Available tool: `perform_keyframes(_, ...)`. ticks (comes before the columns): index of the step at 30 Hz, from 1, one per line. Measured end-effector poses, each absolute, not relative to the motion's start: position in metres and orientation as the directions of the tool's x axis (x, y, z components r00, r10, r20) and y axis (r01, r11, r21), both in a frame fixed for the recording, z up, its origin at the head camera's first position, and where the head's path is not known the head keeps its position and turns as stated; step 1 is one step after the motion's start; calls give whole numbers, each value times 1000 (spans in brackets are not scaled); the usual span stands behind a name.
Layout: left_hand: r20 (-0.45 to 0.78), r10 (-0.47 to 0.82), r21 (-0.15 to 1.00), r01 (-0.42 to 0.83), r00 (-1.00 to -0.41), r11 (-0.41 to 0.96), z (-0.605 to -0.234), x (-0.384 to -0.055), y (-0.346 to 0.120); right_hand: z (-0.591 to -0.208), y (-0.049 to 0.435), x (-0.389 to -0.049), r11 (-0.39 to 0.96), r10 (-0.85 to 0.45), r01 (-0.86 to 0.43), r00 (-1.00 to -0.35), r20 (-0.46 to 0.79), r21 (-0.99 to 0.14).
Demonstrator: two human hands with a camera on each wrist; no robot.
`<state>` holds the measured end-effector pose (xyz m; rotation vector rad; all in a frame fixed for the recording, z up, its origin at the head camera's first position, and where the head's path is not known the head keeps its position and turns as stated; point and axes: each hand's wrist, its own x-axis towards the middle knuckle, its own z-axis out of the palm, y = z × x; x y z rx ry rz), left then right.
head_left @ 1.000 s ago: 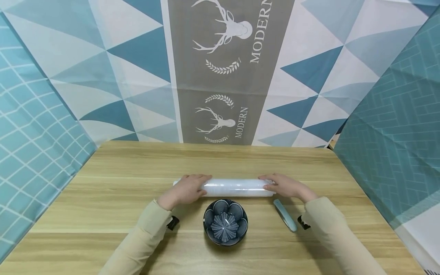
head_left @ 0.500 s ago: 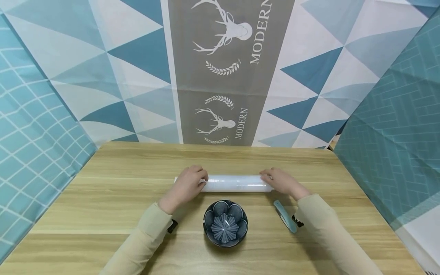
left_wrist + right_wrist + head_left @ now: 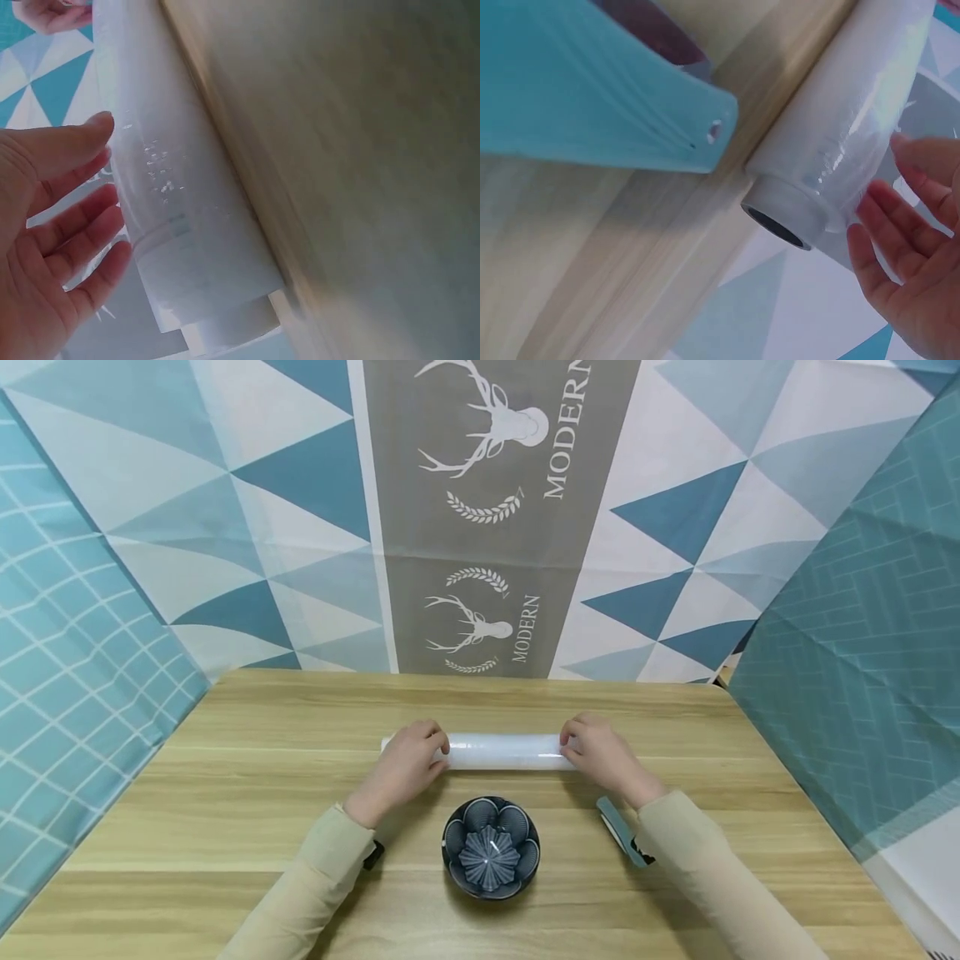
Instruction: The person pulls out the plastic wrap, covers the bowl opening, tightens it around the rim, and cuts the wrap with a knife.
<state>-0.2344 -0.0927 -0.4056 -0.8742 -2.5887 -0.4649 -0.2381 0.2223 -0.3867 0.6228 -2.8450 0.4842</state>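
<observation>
A roll of plastic wrap (image 3: 504, 752) lies crosswise on the table, clear film wound on a pale core whose end (image 3: 776, 219) shows in the right wrist view. My left hand (image 3: 408, 762) is at the roll's left part. In the left wrist view its loosely bent fingers (image 3: 82, 217) meet the film's surface, with the thumb apart from them. At the right end is my right hand (image 3: 600, 752), its fingertips (image 3: 874, 199) against the film and thumb spread away. Neither hand wraps round the roll. Closer to me sits a dark blue flower-patterned bowl (image 3: 491, 847).
A light teal folding-type cutter or knife (image 3: 621, 831) lies right of the bowl, partly hidden by the right sleeve (image 3: 693, 839); its end with a small hole (image 3: 667, 120) looms in the right wrist view. Patterned cloth (image 3: 480, 527) hangs behind the wooden table (image 3: 225, 827).
The roll has moved away from me, toward the table's back. My right hand has gone up and left, its sleeve now covering more of the teal tool. My left hand's fingers have bent more.
</observation>
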Motion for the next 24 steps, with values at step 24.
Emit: perform_keyframes(24, 445, 501, 183, 623, -742, 761, -411, -241, -90, -406, 210, -240, 848, -441, -515, -817, 371, -127)
